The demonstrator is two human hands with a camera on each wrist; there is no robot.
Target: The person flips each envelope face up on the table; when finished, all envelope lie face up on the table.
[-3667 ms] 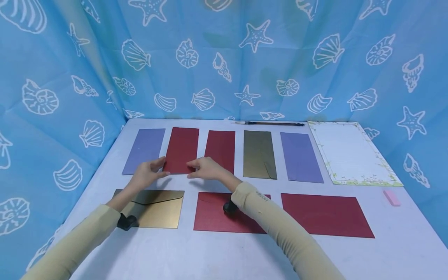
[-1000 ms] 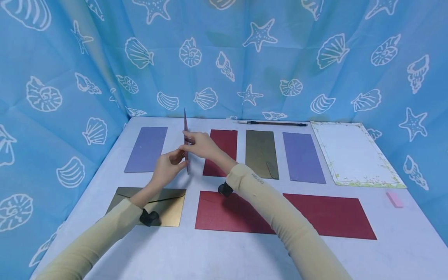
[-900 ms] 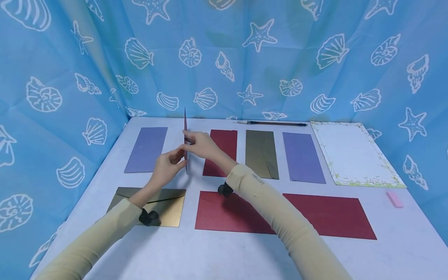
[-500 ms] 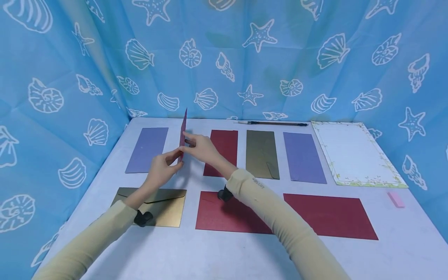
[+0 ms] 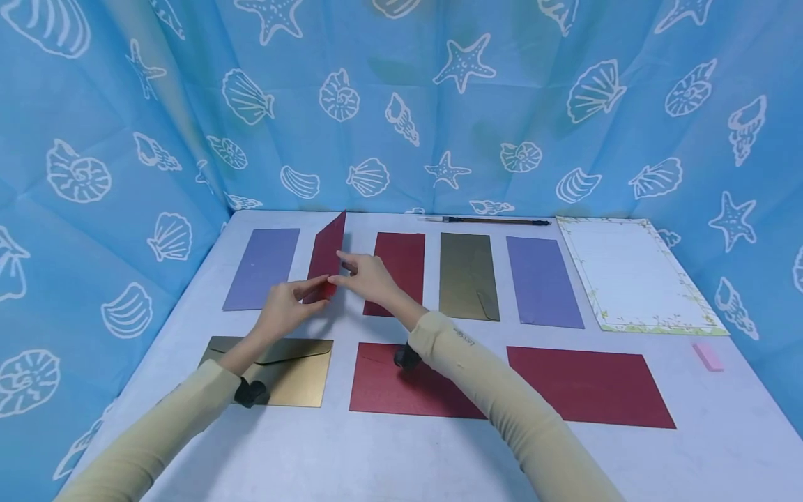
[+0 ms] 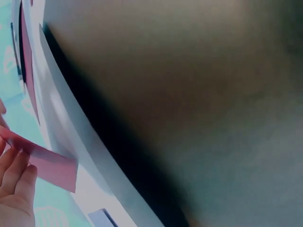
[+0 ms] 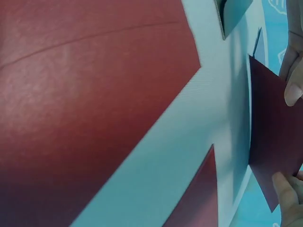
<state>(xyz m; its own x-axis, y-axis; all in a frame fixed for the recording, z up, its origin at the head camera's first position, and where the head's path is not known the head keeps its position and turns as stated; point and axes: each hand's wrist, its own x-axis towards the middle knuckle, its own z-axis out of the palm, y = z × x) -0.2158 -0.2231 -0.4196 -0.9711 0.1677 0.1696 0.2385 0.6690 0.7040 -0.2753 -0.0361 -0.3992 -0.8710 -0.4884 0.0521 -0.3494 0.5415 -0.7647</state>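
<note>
A dark red envelope [image 5: 325, 249] is raised off the table, tilted with its right edge higher than its left. My left hand [image 5: 282, 307] pinches its near edge between thumb and fingers. At the near right corner and side, my right hand [image 5: 373, 282] holds it with thumb and fingertips. The left wrist view shows the same envelope [image 6: 57, 170] beside curled fingers. In the right wrist view its dark face [image 7: 270, 123] lies between both hands. A purple envelope [image 5: 262, 269] lies flat to its left, another red one [image 5: 401, 268] to its right.
A gold-brown envelope [image 5: 468, 275] and a second purple one [image 5: 544, 281] continue the back row. Nearer lie a gold envelope [image 5: 301, 380] and two red ones, one [image 5: 590, 387] at right. A brush [image 5: 495, 221], patterned paper [image 5: 643, 275] and pink eraser [image 5: 708, 357] lie around them.
The red envelope lay flat at first, then was lifted nearly on edge. Over the last half second it has tipped leftward and come lower, and both hands have moved slightly nearer me.
</note>
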